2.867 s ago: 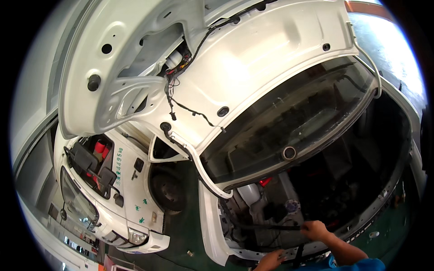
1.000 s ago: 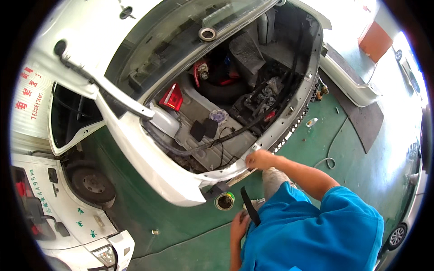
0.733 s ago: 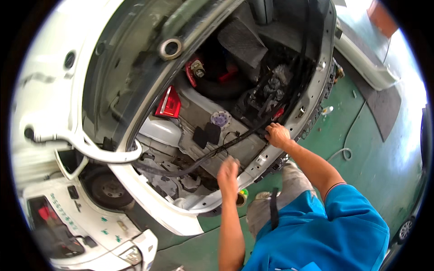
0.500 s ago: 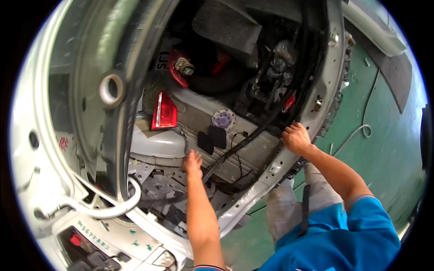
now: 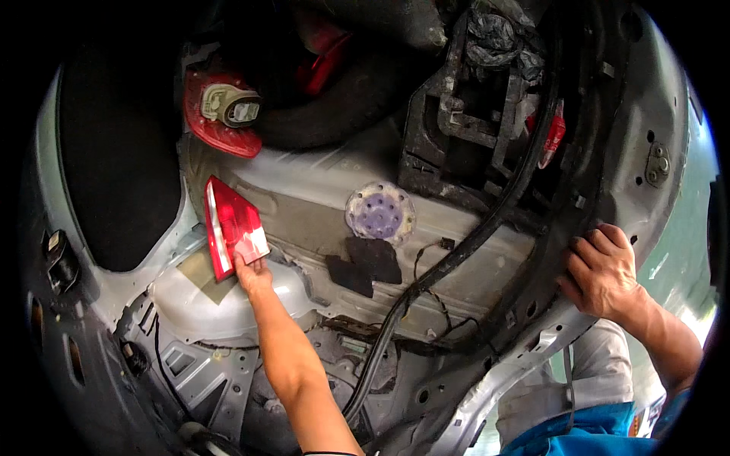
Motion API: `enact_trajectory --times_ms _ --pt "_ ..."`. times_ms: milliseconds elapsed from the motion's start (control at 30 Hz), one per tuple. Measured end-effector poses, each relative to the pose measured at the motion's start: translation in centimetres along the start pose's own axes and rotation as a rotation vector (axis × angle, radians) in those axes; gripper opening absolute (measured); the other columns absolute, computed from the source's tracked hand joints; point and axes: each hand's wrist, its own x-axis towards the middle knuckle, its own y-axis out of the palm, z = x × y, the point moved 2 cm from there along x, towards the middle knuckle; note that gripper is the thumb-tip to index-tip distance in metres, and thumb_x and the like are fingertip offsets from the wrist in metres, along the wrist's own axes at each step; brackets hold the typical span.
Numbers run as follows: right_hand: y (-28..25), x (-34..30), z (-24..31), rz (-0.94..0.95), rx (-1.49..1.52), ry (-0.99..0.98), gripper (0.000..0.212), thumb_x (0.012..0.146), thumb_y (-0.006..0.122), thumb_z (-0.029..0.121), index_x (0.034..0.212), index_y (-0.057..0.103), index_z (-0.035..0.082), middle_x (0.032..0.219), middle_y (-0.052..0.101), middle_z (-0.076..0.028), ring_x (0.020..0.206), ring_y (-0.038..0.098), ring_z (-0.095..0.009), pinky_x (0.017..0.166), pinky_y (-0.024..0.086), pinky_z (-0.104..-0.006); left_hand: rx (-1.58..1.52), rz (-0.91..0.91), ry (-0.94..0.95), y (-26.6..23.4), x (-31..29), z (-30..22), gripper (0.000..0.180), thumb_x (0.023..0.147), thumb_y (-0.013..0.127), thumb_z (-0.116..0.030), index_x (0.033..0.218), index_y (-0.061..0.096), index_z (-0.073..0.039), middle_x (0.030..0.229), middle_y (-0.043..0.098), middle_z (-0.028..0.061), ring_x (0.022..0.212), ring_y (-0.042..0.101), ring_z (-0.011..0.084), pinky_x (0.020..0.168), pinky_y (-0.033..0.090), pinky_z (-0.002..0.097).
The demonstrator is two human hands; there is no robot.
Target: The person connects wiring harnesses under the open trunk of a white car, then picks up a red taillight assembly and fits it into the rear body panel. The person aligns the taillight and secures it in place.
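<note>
My left hand (image 5: 254, 275) reaches into the back of a car body and has its fingers at the lower end of a red and white tail light (image 5: 235, 226). The fingers are closed on that end, thumb over the front face. The light stands tilted above a silver wheel-arch hump (image 5: 205, 313). Over on the right, my right hand (image 5: 603, 270) rests with bent fingers on the metal edge of the body opening (image 5: 563, 323), gripping it. Farther in lies another red lamp (image 5: 222, 114) with a pale bulb holder facing up.
A round purple sanding disc (image 5: 380, 215) and two black pads (image 5: 376, 261) lie on the bare metal floor. A black rubber seal (image 5: 433, 271) crosses the opening beside thin wiring. Behind stands a black plastic tray (image 5: 471, 137) near a red object (image 5: 553, 137).
I have leaned farther into the car, so everything appears closer. My left hand has moved from beside the hump to the tail light and taken hold of it. The right hand stays on the edge.
</note>
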Motion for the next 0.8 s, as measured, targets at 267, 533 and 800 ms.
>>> enact_trajectory --times_ms 267,533,800 --pt "0.3 0.3 0.3 0.054 -0.023 0.033 0.034 0.065 0.083 0.033 0.081 0.064 0.01 0.086 0.058 -0.007 0.087 0.059 -0.029 0.094 0.047 -0.0467 -0.04 0.03 0.06 0.3 -0.1 0.0 0.061 0.093 0.082 -0.037 0.143 0.059 -0.01 0.141 0.066 0.0074 0.134 0.058 0.0277 0.119 0.04 0.0485" --pt "0.4 -0.2 0.2 0.03 -0.025 0.029 0.029 0.071 0.081 0.032 0.079 0.064 0.01 0.085 0.059 -0.006 0.088 0.058 -0.027 0.09 0.046 -0.0434 -0.042 -0.093 0.025 2.1 -9.0 -2.5 0.068 0.087 0.088 -0.04 0.143 0.06 -0.015 0.14 0.066 0.0083 0.135 0.057 0.027 0.117 0.041 0.0467" --pt "0.3 -1.4 0.1 0.045 -0.044 0.044 0.028 0.076 0.078 0.038 0.081 0.07 0.011 0.087 0.064 -0.005 0.092 0.061 -0.026 0.088 0.045 -0.0422 -0.43 0.148 -0.078 3.5 -31.2 -0.9 0.056 0.097 0.079 -0.036 0.14 0.06 -0.006 0.138 0.066 0.0103 0.132 0.059 0.028 0.113 0.05 0.0486"
